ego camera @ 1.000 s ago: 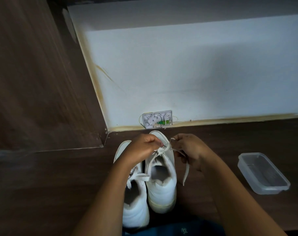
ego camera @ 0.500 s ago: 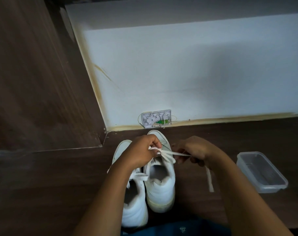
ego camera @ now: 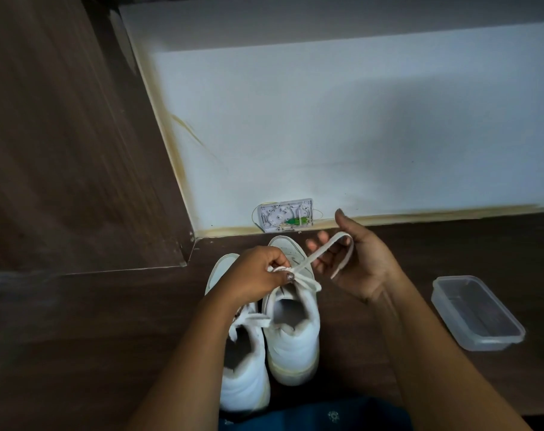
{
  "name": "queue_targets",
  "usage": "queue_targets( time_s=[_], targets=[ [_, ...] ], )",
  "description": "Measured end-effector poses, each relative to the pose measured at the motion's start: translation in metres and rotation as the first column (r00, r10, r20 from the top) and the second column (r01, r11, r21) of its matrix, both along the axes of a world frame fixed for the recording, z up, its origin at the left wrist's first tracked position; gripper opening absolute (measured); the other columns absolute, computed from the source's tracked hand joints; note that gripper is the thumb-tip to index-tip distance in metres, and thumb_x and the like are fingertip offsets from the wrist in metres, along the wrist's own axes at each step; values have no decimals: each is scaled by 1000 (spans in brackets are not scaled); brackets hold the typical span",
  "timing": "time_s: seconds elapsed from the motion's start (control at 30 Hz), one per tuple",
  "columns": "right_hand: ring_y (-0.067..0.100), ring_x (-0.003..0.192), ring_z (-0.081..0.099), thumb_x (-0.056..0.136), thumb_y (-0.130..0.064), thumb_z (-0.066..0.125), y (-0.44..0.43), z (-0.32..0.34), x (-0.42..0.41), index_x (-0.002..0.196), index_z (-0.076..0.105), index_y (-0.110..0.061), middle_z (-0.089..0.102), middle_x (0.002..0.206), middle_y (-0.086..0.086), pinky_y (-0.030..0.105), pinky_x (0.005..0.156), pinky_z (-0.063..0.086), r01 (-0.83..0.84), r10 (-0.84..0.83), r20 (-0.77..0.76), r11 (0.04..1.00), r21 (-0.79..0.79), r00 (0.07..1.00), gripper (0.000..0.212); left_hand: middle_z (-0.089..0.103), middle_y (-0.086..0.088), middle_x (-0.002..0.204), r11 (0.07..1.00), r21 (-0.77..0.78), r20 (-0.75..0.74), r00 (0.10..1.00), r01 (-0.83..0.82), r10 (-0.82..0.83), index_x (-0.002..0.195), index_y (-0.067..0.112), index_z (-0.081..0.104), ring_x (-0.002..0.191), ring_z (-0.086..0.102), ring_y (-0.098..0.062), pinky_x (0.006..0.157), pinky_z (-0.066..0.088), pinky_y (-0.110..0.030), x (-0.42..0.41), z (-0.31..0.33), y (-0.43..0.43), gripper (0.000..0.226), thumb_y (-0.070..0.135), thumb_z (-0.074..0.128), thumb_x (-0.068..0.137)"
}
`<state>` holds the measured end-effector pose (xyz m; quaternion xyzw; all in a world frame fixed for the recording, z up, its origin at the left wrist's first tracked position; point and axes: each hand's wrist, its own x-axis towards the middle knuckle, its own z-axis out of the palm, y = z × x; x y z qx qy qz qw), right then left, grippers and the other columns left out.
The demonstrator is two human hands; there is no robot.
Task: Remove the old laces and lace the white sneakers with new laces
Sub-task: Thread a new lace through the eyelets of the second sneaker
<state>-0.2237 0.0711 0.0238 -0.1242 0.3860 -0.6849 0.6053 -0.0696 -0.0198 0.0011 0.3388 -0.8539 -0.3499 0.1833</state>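
Observation:
Two white sneakers stand side by side on the dark wooden floor, toes toward the wall. My left hand pinches the knot of the white lace over the tongue of the right sneaker. One free end of that lace runs up and loops over the spread fingers of my right hand, its tip hanging in front of the palm. The left sneaker lies partly under my left forearm, its lace ends loose over the tongue.
A clear plastic container sits on the floor at the right. A small open wall box with a green part is fixed at the base of the white wall. A dark wooden panel rises at the left.
My right hand has lifted up and away from the shoe and opened, drawing a lace end out of the knot. My left hand has stayed on the knot.

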Motion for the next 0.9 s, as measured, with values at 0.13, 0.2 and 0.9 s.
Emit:
queue_targets(
  time_s=[0.13,0.2,0.9],
  targets=[
    [14,58,56,87,-39,58,-1,-1,1,64,61,-14,59,64,0,27,61,42,-38,50,-307,998,47,951,35,60,15,69,1000,6,-17,1000,-10,10,70,31,60,64,52,3,62,39,-15,1,-1,0,22,15,70,82],
    [14,65,57,85,-28,67,-4,-10,-1,83,67,-14,64,75,0,27,63,43,61,72,-805,989,133,589,14,59,16,69,1000,10,-22,1000,-21,21,70,30,60,63,51,4,61,39,-12,1,-2,0,21,16,71,82],
    [11,46,51,71,1,74,-3,-17,7,63,65,-12,59,53,2,27,54,44,26,271,-920,957,290,284,18,57,14,68,999,41,-53,999,-4,6,68,30,59,63,50,1,60,38,-20,0,-4,-2,23,16,71,80]
  ],
)
